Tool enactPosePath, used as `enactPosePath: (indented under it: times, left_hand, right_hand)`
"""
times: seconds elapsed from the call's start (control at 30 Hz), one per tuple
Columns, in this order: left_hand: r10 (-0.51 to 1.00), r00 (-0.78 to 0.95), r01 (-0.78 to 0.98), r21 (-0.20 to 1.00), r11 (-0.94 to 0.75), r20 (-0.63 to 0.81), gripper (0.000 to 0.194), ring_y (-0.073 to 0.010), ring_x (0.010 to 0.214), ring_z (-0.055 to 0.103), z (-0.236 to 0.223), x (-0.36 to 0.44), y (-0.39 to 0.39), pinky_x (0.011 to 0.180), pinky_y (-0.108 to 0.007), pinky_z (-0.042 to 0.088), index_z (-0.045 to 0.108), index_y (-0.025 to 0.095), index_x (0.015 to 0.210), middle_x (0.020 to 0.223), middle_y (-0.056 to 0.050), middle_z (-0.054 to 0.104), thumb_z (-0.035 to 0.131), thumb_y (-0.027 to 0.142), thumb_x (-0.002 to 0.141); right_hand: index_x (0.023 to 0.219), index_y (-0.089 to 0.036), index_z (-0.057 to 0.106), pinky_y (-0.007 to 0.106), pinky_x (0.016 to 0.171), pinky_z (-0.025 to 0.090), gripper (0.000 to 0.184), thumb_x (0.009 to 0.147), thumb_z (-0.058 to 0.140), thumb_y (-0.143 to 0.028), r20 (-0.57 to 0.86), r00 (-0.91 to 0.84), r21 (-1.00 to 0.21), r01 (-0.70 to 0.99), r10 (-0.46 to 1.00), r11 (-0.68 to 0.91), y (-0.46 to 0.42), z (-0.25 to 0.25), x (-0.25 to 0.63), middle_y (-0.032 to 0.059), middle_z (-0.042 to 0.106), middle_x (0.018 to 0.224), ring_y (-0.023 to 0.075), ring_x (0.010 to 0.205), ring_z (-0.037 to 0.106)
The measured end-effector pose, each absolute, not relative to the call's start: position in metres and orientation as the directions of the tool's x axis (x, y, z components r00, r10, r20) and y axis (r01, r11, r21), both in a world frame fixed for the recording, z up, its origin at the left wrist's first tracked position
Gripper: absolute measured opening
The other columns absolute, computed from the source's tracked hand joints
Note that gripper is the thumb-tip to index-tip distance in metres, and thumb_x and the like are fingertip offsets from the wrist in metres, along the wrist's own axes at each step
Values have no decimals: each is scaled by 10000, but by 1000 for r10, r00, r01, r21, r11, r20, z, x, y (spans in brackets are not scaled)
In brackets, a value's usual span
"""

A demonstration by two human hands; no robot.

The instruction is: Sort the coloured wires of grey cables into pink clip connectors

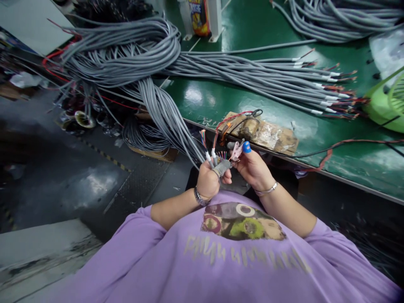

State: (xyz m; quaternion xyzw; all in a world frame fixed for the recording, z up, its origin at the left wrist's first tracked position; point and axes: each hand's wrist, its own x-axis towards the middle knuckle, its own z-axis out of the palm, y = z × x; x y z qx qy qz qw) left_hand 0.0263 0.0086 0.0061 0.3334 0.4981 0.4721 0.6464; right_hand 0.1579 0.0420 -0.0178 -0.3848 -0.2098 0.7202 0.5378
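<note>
Cables (172, 113), grey: ends clenched in our left hand (209, 183), before the bench (362, 166). Pink tool (236, 151): pinched in our right hand (255, 169), beside coloured wires (222, 155). We judge wire-end work underway; the next move calls for steady alignment.

No wording can be read with certainty. At the lower centre of the frame, the purple shirt (151, 261) bears pale, stylised lettering (246, 254), too distorted to decipher; at top centre, the colourful packet (199, 17) carries illegible print.
</note>
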Motion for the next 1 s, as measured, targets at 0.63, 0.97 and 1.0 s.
enactPosePath:
  times: [0.63, 0.97, 1.0]
  left_hand:
    - [936, 121, -154, 925, 348, -332, 415, -101, 409, 579, -15, 9, -5, 418, -203, 471, 588, 157, 687, 553, -2, 647, 767, 531, 693]
    - [858, 360, 78, 928, 364, -366, 418, -119, 433, 614, -4, 8, 2, 433, -195, 471, 613, 130, 677, 533, -39, 650, 777, 515, 696]
    - [868, 343, 60, 930, 362, -359, 427, -119, 435, 616, -6, 8, 2, 432, -196, 473, 611, 129, 672, 539, -39, 651, 762, 527, 710]
  right_hand:
    - [723, -173, 656, 252, 557, 517, 544, 556, 815, -666, -324, -466, -753, -399, 823, -523, 32, -23, 183, -2, 622, 664, 106, 569, 550]
    - [708, -167, 699, 266, 626, 479, 281, 655, 857, -393, -195, -420, -881, -323, 886, -347, 25, -19, 177, -1, 679, 662, 110, 581, 578]
    - [721, -170, 699, 259, 619, 479, 291, 662, 852, -411, -196, -406, -878, -332, 893, -344, 26, -21, 178, -5, 674, 658, 106, 577, 575]
